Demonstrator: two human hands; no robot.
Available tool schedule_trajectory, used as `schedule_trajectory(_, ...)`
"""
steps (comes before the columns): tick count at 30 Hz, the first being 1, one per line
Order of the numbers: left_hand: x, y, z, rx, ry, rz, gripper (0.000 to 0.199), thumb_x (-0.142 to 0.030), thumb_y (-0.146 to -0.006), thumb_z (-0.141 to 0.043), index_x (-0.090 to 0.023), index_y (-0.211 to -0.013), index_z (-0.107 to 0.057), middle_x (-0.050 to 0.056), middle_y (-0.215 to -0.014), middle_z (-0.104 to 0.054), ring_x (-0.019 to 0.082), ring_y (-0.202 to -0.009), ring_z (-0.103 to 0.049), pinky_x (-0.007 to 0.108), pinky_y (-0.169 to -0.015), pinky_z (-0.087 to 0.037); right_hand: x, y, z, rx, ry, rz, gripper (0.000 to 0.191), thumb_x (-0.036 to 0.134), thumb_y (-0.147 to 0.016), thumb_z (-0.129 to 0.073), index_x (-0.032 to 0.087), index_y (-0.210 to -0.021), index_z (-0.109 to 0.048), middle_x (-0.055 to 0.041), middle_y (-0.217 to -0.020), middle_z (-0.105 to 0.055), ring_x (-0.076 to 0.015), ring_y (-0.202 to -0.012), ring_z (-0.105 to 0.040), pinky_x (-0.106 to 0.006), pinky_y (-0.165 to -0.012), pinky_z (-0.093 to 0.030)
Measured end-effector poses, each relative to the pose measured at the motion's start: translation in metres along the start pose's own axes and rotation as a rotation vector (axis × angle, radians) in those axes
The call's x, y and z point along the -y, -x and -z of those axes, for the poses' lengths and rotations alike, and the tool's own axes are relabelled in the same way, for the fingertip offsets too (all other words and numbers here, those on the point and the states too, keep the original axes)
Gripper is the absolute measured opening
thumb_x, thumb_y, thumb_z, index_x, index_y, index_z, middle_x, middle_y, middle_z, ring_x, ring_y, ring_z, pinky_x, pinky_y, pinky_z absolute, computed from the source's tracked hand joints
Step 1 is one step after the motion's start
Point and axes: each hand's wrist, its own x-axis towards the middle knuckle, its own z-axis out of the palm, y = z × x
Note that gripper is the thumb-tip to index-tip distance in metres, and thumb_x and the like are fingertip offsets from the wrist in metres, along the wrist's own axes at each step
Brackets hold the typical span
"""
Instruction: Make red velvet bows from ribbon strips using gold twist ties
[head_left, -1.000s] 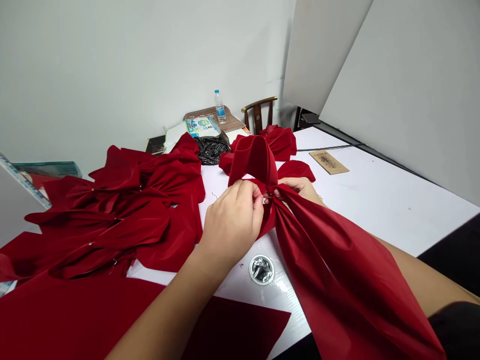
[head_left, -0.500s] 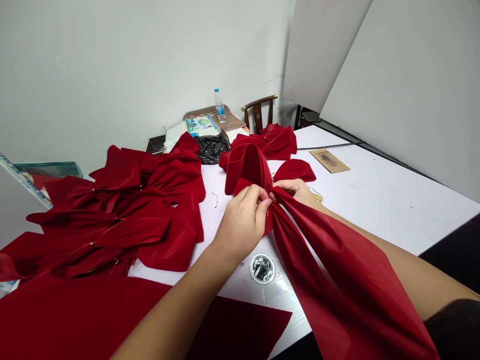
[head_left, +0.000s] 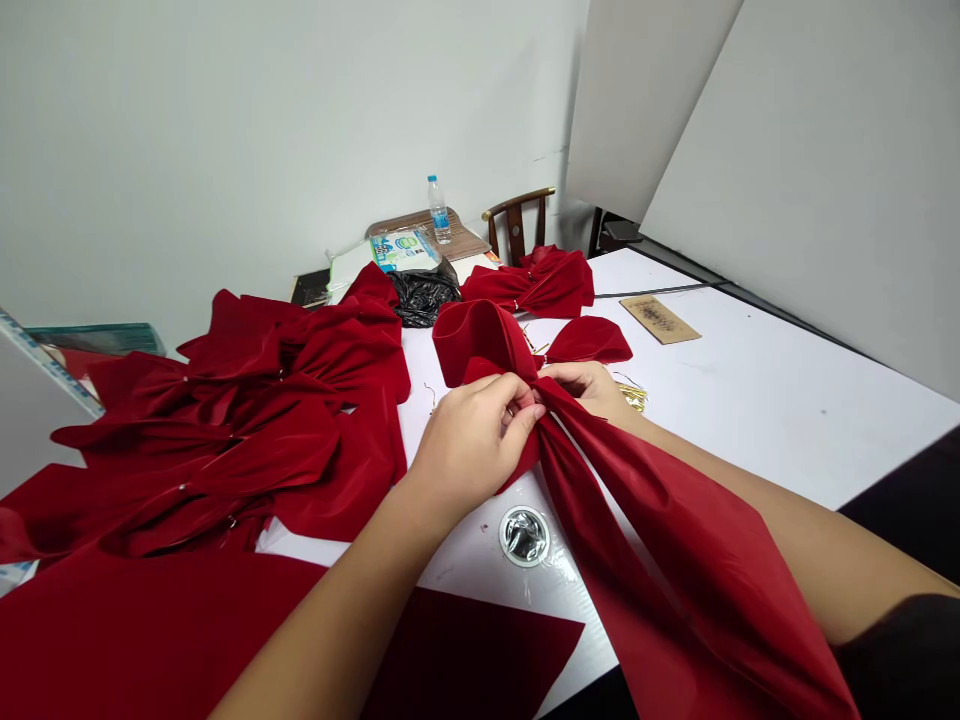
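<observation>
A red fabric bow with a loop at the back and two long tails toward the lower right is gathered between my hands. My left hand pinches the gathered middle with thumb and fingertips. From the right, my right hand grips the same gather, its fingertips partly hidden behind the cloth. Gold twist ties lie just past my right wrist. Behind the gather rests another red piece. Flat red cloth spreads along the near edge of the table.
Several red bows are heaped at the left, more at the back. A black plastic bag, a water bottle, a chair and a brown card stand or lie farther off. A round grommet is set in the white table.
Both hands have shifted slightly, my left hand a little leftward. The bow's loop has tipped left and lower, and the tails have moved left. More of the gold ties shows.
</observation>
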Motion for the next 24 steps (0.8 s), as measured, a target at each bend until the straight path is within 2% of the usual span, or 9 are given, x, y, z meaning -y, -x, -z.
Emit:
schedule_trajectory(3, 0.001, 0.0, 0.004, -0.024, -0.075, -0.011, 0.013, -0.026, -0.097, -0.061, -0.02, -0.085, -0.061, -0.001, -0.087, -0.07, 0.016, -0.075, -0.062, 0.029, -0.068, -0.042, 0.001, 0.0, -0.002, -0.047, 0.043, -0.016, 0.037, 0.045, -0.063, -0.092, 0.015, -0.078, -0.076, -0.0037, -0.078, -0.074, -0.0155, -0.07, -0.065, -0.026, -0.068, -0.054)
schedule_trajectory(7, 0.003, 0.0, -0.002, -0.093, -0.124, -0.005, 0.013, -0.027, -0.098, -0.057, -0.02, -0.088, -0.06, 0.0, -0.087, -0.069, 0.016, -0.075, -0.062, 0.029, -0.067, -0.042, 0.0, -0.001, -0.004, -0.088, 0.056, -0.035, 0.042, 0.049, -0.06, -0.093, 0.015, -0.078, -0.076, -0.0043, -0.08, -0.075, -0.0157, -0.07, -0.066, -0.026, -0.067, -0.054)
schedule_trajectory(15, 0.004, -0.001, -0.011, -0.211, -0.004, -0.002, 0.011, -0.022, -0.095, -0.06, -0.02, -0.084, -0.059, 0.0, -0.079, -0.07, 0.013, -0.067, -0.062, 0.024, -0.065, -0.046, 0.0, 0.0, -0.006, -0.088, 0.098, -0.017, 0.047, 0.057, -0.06, -0.091, 0.015, -0.075, -0.077, -0.0037, -0.074, -0.071, -0.0154, -0.068, -0.064, -0.028, -0.067, -0.055)
schedule_trajectory(20, 0.005, 0.0, -0.014, -0.237, 0.042, -0.009, 0.012, -0.02, -0.093, -0.062, -0.019, -0.082, -0.058, -0.002, -0.075, -0.069, 0.01, -0.061, -0.06, 0.021, -0.062, -0.047, -0.001, -0.002, -0.005, -0.08, 0.098, -0.023, 0.045, 0.053, -0.056, -0.093, 0.015, -0.07, -0.075, -0.0023, -0.066, -0.067, -0.013, -0.062, -0.059, -0.026, -0.063, -0.052)
schedule_trajectory(24, 0.005, 0.0, -0.014, -0.229, 0.024, 0.004, 0.013, -0.02, -0.093, -0.061, -0.02, -0.08, -0.058, -0.001, -0.076, -0.068, 0.01, -0.061, -0.06, 0.023, -0.064, -0.048, 0.001, -0.002, -0.004, -0.06, 0.099, -0.044, 0.047, 0.054, -0.058, -0.091, 0.016, -0.063, -0.066, -0.0001, -0.061, -0.06, -0.0128, -0.061, -0.056, -0.026, -0.061, -0.05)
